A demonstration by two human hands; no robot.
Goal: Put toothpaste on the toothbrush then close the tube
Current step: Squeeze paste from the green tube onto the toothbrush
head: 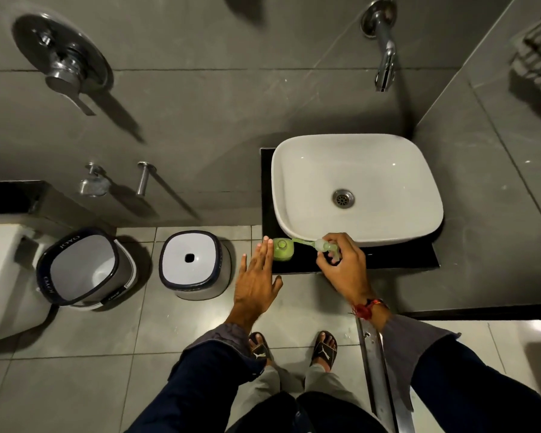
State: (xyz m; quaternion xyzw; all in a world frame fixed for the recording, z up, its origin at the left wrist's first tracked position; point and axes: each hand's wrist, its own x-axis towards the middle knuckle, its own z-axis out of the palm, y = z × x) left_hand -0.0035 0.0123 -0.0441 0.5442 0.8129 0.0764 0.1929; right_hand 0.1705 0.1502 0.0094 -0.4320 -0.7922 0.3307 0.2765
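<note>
A pale green toothbrush (306, 242) lies low over the black counter (388, 259), in front of the white basin (356, 170). My right hand (345, 271) is shut on one end of it, and the fingers hide that end. The free end points left at a squat green container (283, 250) with a round cap, which stands on the counter's left corner. My left hand (256, 282) is open with its fingers spread, the fingertips right beside the container's left side. I cannot make out a toothpaste tube for certain.
A chrome spout (384, 57) juts from the grey wall above the basin. On the floor to the left stand a white stool (189, 260) and a bucket (82, 267), next to a toilet (0, 276). A metal door rail (375, 370) runs by my feet.
</note>
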